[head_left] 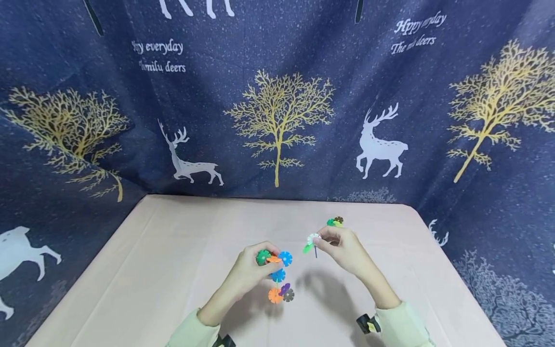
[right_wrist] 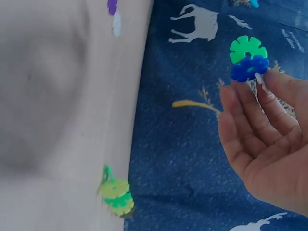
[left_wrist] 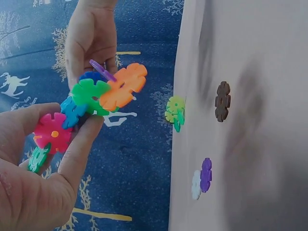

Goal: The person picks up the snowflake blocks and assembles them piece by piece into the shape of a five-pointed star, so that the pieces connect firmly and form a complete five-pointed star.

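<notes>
My left hand (head_left: 249,265) grips a cluster of notched plastic interlocking discs. In the left wrist view a pink disc (left_wrist: 52,134) sits between the fingers, joined to blue, green and orange discs (left_wrist: 126,85). The cluster's lower end, with orange, purple and grey discs (head_left: 288,295), hangs below the hand in the head view. To the right, my right hand (head_left: 344,246) pinches a smaller joined piece between thumb and fingers. It has a white disc (head_left: 313,238), a bright green disc (right_wrist: 248,49) and a dark blue disc (right_wrist: 249,69). A gap separates the two pieces.
A green, yellow and brown disc group (head_left: 335,221) lies on the pale table (head_left: 182,231) beyond my right hand. The left wrist view shows a brown disc piece (left_wrist: 223,101) and a purple disc piece (left_wrist: 206,174) beside a white one. A dark blue curtain (head_left: 260,43) hangs behind.
</notes>
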Demonstrator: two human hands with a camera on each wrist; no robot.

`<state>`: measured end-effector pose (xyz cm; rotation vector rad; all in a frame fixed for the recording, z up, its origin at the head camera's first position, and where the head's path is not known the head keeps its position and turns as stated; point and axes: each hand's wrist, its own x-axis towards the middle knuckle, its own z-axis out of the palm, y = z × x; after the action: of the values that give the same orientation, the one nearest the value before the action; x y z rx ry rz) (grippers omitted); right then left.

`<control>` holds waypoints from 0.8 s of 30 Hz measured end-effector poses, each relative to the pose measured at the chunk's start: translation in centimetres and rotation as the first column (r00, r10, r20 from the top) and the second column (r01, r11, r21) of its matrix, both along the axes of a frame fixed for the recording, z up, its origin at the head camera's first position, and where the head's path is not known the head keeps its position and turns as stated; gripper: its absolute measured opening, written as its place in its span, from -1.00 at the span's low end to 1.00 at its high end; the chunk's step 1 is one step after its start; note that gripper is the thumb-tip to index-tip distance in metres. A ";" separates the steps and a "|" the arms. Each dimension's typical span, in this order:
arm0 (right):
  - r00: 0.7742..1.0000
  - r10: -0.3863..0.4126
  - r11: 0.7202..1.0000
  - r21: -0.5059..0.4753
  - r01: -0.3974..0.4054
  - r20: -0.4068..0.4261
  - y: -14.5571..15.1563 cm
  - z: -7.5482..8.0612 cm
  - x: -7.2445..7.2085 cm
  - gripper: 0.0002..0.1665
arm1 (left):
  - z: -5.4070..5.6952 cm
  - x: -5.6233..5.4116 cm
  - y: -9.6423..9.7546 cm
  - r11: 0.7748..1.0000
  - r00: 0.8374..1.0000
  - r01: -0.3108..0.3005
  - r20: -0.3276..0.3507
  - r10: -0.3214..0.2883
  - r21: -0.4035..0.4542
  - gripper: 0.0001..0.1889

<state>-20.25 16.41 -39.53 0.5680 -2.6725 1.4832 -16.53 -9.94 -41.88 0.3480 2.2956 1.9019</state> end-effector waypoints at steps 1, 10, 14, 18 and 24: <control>1.000 0.006 1.000 -0.003 -0.006 -0.007 -0.2 0.1 0.1 -0.86 | 0.0 0.0 0.0 1.000 1.000 -0.003 -0.001 0.003 -0.002 -0.79; 0.999 0.050 0.997 -0.062 -0.051 -0.014 -1.6 0.5 0.5 -0.88 | 0.1 0.1 0.0 1.000 0.999 -0.001 -0.038 0.000 -0.027 -0.80; 0.996 0.092 0.990 -0.107 -0.090 0.016 -1.9 0.5 0.8 -0.86 | 0.2 0.4 0.0 1.000 1.000 0.008 -0.024 -0.008 -0.001 -0.81; 0.993 0.113 0.985 -0.134 -0.109 0.023 -2.2 0.6 0.9 -0.87 | 0.0 0.4 0.1 1.000 1.000 0.006 -0.010 -0.006 0.010 -0.80; 0.995 0.099 0.985 -0.142 -0.095 0.020 -2.4 0.8 0.9 -0.87 | 0.1 0.1 0.3 1.000 0.999 -0.021 -0.043 0.020 -0.009 -0.81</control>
<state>-19.37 14.04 -38.76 0.6817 -2.5660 1.6995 -16.44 -9.63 -41.81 0.3689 2.3433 1.9104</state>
